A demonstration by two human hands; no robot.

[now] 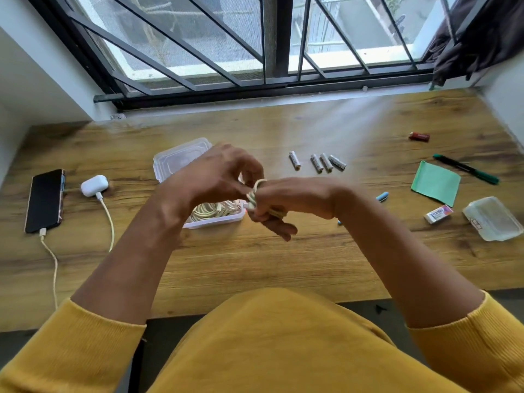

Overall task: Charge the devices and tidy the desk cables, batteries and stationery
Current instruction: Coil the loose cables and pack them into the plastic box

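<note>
My right hand (pixel 283 204) grips a coiled cream cable (pixel 253 198) just above the desk's middle. My left hand (pixel 218 174) pinches a loop of that cable from the left. Below them stands a clear plastic box (pixel 212 221) with more coiled cables (pixel 209 211) inside, its lid (pixel 178 157) lying behind it. A black phone (pixel 44 201) and a white earbud case (pixel 94 185) lie at the left, each with a cream cable plugged in. Several batteries (pixel 317 162) lie in a row behind my hands.
On the right of the wooden desk (pixel 255 259) are a green paper (pixel 435 182), a green pen (pixel 466 168), an eraser (pixel 438 214), a clear lidded container (pixel 493 218), a red lighter (pixel 419 136) and a blue object (pixel 382 196). A barred window (pixel 255 43) runs along the back.
</note>
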